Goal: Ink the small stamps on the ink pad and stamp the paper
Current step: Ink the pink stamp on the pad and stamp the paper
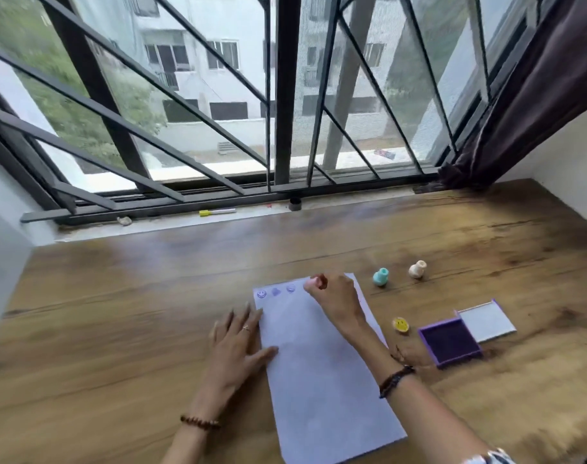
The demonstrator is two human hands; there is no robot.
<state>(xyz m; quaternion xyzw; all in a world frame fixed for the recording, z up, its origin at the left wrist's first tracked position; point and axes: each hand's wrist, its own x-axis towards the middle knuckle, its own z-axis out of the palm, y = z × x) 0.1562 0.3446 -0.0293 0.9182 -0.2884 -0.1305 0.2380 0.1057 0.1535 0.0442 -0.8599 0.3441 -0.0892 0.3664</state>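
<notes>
Both forearms reach in from the bottom edge. Her left hand (233, 343) lies flat and open on the paper (322, 363), pinning its left side. Her right hand (335, 298) pinches a pink stamp (314, 282) at the sheet's far edge, just beside 3 purple prints (276, 291).

Risk, as I judge it: a tilted or sliding stamp would smear the print, or the sheet could shift if the flat hand lifts.

Right of the paper sit a yellow stamp (401, 324) and the open purple ink pad (450, 343); a teal stamp (381, 276) and a cream stamp (418, 269) stand farther off. All rest on a wooden table (118, 313) under a barred window (285, 95), with a dark curtain (536, 88) alongside.
</notes>
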